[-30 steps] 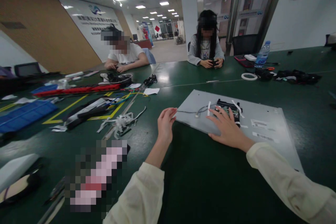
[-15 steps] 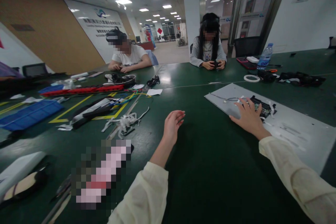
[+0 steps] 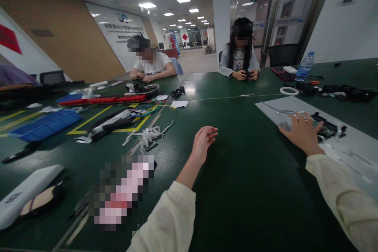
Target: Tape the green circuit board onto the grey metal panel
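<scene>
My right hand (image 3: 302, 132) lies spread over the left part of a grey flat panel (image 3: 354, 153), beside a dark circuit board assembly (image 3: 327, 126) with thin cables and bits of white tape. Whether its palm presses on the panel or only hovers cannot be made out. My left hand (image 3: 203, 141) is raised above the green table (image 3: 236, 189), its fingers loosely curved and apart, holding nothing. Left of it lies a tangle of white strips (image 3: 149, 137). A blurred-out pink and dark flat object (image 3: 126, 193) rests nearer to me.
On the left are a blue tray (image 3: 45, 124), a black and silver bundle (image 3: 113, 124) and a white long case (image 3: 29, 193). Two people sit across the table. At the right back stand a water bottle (image 3: 305, 66), a white tape ring (image 3: 289, 91) and black items (image 3: 348, 92).
My right hand and the grey panel have shifted to the right together in view, the panel sliding away from my left hand. The whole view has also turned slightly left.
</scene>
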Demonstrator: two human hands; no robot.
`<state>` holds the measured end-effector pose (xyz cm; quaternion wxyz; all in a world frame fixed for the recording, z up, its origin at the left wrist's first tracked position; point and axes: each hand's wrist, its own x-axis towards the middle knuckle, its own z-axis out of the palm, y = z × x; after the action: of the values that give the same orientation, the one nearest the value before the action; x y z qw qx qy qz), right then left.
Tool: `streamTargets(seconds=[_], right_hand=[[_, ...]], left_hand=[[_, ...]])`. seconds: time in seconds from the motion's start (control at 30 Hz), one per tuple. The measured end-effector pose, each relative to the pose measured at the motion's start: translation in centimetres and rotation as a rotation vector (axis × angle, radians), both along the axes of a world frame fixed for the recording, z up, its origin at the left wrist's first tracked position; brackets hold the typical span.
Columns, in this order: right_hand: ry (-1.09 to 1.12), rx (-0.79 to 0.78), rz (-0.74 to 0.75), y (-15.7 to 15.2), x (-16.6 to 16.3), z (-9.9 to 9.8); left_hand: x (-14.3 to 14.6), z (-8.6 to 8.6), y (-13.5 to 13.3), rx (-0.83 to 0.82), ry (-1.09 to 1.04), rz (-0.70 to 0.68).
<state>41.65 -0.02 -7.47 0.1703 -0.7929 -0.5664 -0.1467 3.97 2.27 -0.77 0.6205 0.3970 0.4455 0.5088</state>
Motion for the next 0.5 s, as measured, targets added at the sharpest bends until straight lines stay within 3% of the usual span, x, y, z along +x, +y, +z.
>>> streamTargets(seconds=[0.27,0.5], right_hand=[[0.026,-0.043,-0.070,-0.8,1.3,0.5],[0.033,-0.028,-0.038,-1.2,1.7,0.3]], left_hand=[[-0.1,0.0,-0.2,-0.004,0.016,-0.023],[0.1,0.5,-0.6,-0.004,0.029,-0.051]])
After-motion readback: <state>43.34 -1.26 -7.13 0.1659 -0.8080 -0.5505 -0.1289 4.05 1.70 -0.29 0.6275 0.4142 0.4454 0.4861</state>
